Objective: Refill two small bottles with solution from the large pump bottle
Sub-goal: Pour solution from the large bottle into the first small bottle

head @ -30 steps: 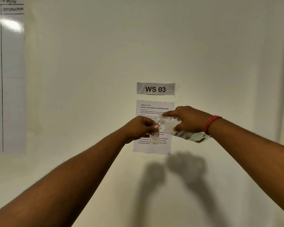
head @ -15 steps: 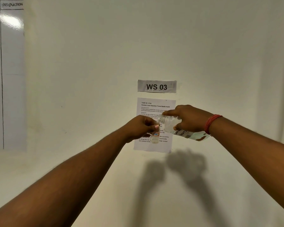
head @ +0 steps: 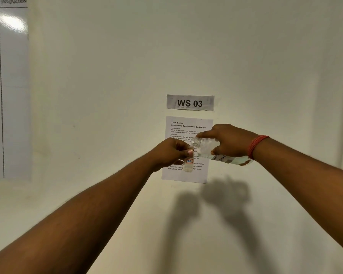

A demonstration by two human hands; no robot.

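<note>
My left hand (head: 169, 153) grips a small clear bottle (head: 188, 164) near its top and holds it upright in the air; it has a small red and blue label and clear liquid low inside. My right hand (head: 231, 142) grips the large clear bottle (head: 207, 150), tipped on its side with its open threaded mouth pointing left, just above and touching the small bottle's mouth. The large bottle's labelled base sticks out under my right wrist. No pump or cap is in view. A second small bottle is not in view.
Both hands are raised in front of a pale wall. A "WS 03" sign (head: 190, 103) and a printed task sheet (head: 186, 133) hang right behind them. A whiteboard (head: 8, 91) is at the far left. A red thread band (head: 256, 145) circles my right wrist.
Both hands have stayed together in the same pouring pose. The view has shifted slightly, so the sign and sheet sit a bit higher relative to the hands.
</note>
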